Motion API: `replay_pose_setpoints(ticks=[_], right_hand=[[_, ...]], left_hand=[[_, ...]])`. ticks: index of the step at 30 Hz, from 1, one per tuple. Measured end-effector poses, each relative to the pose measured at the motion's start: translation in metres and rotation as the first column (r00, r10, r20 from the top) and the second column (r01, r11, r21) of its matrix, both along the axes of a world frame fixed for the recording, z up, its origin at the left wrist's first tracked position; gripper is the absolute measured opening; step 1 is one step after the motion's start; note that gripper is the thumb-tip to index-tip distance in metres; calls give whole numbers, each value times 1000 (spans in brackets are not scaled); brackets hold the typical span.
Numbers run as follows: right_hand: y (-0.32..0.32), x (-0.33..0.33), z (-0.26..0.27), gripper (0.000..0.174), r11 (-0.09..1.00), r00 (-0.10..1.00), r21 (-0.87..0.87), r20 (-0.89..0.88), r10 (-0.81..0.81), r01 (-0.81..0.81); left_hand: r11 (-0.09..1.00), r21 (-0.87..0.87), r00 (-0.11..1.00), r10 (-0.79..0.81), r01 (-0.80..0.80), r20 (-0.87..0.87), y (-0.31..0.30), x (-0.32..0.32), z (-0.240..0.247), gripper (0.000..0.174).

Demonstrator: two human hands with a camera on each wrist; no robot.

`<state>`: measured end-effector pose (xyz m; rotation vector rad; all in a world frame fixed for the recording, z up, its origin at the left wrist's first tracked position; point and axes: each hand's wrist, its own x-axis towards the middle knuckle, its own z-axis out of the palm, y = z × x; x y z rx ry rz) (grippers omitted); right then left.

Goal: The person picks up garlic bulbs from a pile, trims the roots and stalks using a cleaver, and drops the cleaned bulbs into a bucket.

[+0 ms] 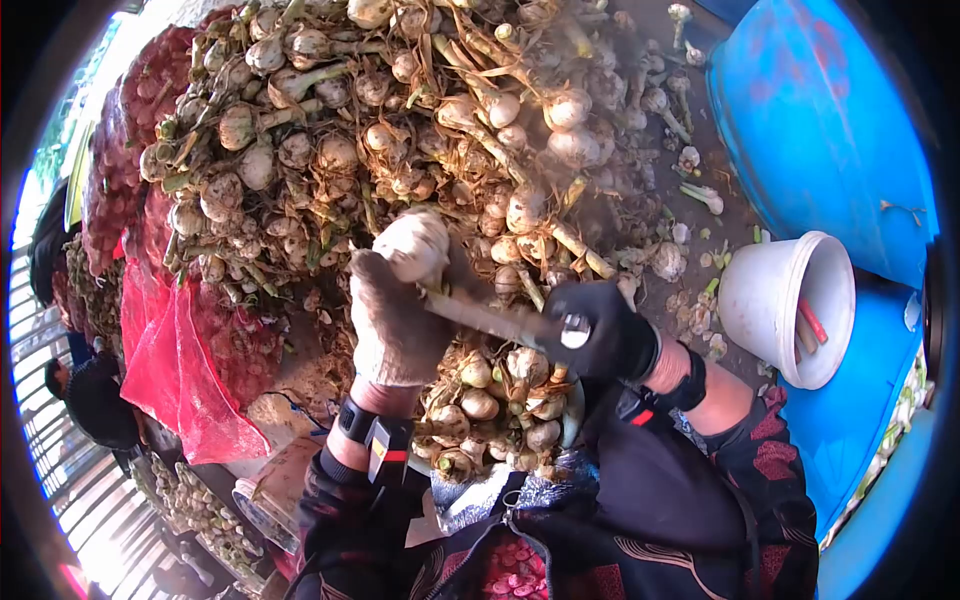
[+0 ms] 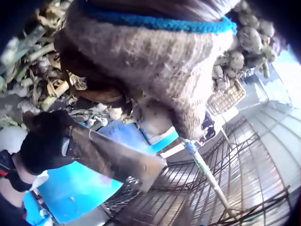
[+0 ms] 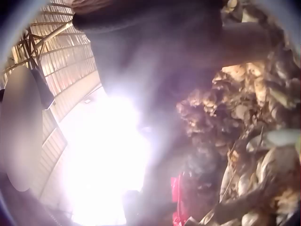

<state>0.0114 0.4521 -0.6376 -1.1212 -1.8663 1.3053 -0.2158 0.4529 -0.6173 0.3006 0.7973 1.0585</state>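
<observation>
In the head view my left hand (image 1: 393, 325), in a soiled pale knit glove, holds a garlic bulb (image 1: 412, 247) up over the pile. My right hand (image 1: 605, 328) wears a black glove and grips a knife (image 1: 490, 318), its broad blade reaching left to just below the bulb. From the left wrist, the knife blade (image 2: 117, 157) looks wide and dirt-stained, and the bulb (image 2: 154, 117) shows under the gloved fingers. Trimmed garlic bulbs (image 1: 480, 404) lie gathered near my lap. Glare and blur wash out much of the right wrist view.
A large heap of garlic with stalks (image 1: 330, 150) spreads in front. Right of it stand a white bucket (image 1: 755, 300) with stick-like things inside and a blue tub (image 1: 820, 110). Red mesh sacks (image 1: 170, 360) are at the left, and another person (image 1: 95, 400) is beyond them.
</observation>
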Motion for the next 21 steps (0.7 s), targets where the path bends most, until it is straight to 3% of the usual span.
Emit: replay_pose_setpoints(ticks=[1,2,3,5,6,10,13,17,18,19,21], right_hand=[[-4,-3,1,15,993,992,40,-61,113,-111],[-6,-6,1,16,973,967,85,-115,225,-216],[-8,-8,-4,16,973,968,80,-113,225,-217],[-12,-12,-20,17,991,998,129,-36,43,-38],[-10,-13,-14,17,988,993,101,-18,-114,115],[-1,-10,-29,15,985,985,4,-24,-171,171],[-2,-10,-20,14,967,968,-59,-35,-249,247],[-6,-12,-20,15,967,968,37,-11,-250,251],[-6,-12,-27,15,967,966,18,51,-255,254],[-5,-12,-33,16,966,960,-1,113,-256,258],[-1,-9,-36,16,959,958,-68,113,-265,274]], left_hand=[[997,0,996,76,-76,46,5,10,2,81],[983,-57,908,183,-175,378,3,17,-4,77],[983,-61,906,185,-175,380,1,23,-3,77],[908,-124,866,418,-399,275,0,29,2,70],[867,-216,756,497,-449,426,-5,17,-20,61],[866,-165,766,496,-473,409,-15,28,-18,49],[775,-315,722,629,-549,289,-22,26,-28,48],[791,-302,757,605,-533,249,-20,43,-16,54],[752,-331,679,658,-571,324,-20,48,-16,54],[752,-331,679,658,-571,324,-24,47,-22,54],[724,-442,698,668,-530,258,-35,46,-30,32]])
